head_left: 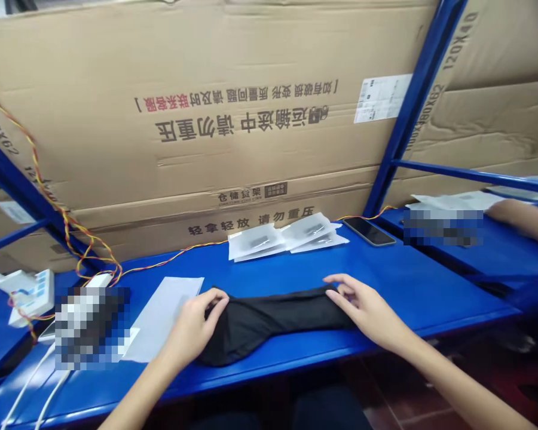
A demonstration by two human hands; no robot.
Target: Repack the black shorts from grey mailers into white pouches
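Observation:
A black piece of cloth (pixel 269 322) lies stretched across the blue table (pixel 296 269) near its front edge. My left hand (pixel 197 325) pinches the cloth's left end between thumb and fingers. My right hand (pixel 363 307) rests on the cloth's right end, its fingers curled down onto the fabric and gripping its edge.
A grey-white flat bag (pixel 161 316) lies just left of the cloth. Several clear packets (pixel 282 237) and a phone (pixel 368 231) lie at the back. A power strip (pixel 29 292) and cables sit far left. Cardboard boxes (pixel 233 113) wall the back. Another person's arm (pixel 526 220) rests at far right.

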